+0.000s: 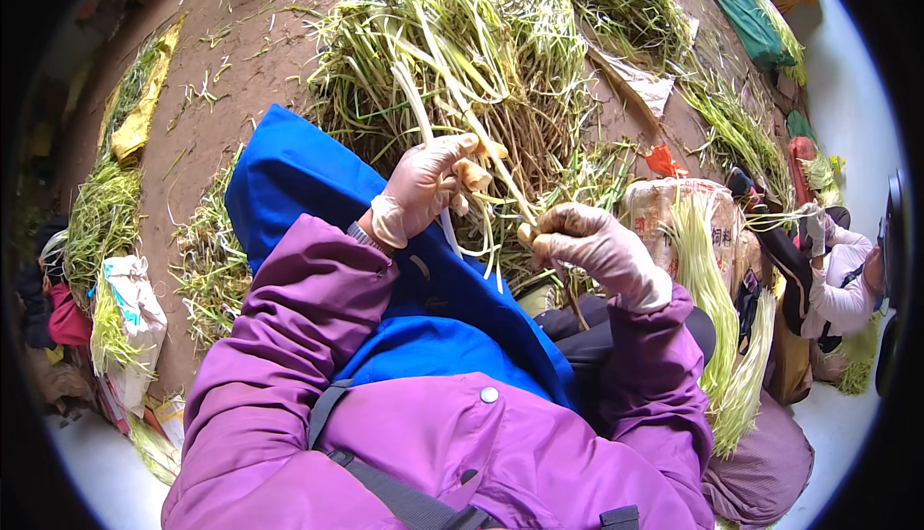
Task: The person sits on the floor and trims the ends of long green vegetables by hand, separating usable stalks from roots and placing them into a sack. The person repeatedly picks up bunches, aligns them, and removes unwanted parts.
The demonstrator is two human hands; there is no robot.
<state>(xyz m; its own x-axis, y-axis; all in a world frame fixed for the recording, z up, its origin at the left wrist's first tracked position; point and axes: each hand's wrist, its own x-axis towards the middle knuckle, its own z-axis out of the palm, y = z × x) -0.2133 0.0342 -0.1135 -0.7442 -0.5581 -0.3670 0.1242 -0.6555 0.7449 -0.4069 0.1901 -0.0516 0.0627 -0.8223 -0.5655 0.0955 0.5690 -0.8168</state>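
Note:
My left hand (426,187), in a thin pale glove, holds a few long whitish-green stalks in front of a blue apron (303,176). One pale stalk (514,185) slants down from it to my right hand (603,252). My right hand, gloved too, pinches the lower end of that stalk between thumb and fingers. A thin brownish strand (570,292) hangs below the right fingers. Loose pale leaves dangle under my left hand. Just beyond both hands rises a large heap of leafy stalks (447,46), green on top with brownish stems lower down.
To the right, long pale-green bundles (700,263) drape over a printed woven sack (642,205). Farther right a person (841,277) holds thin stalks. More stalks (105,219) and a white sack (137,313) lie left. Scraps litter the brown floor (231,46).

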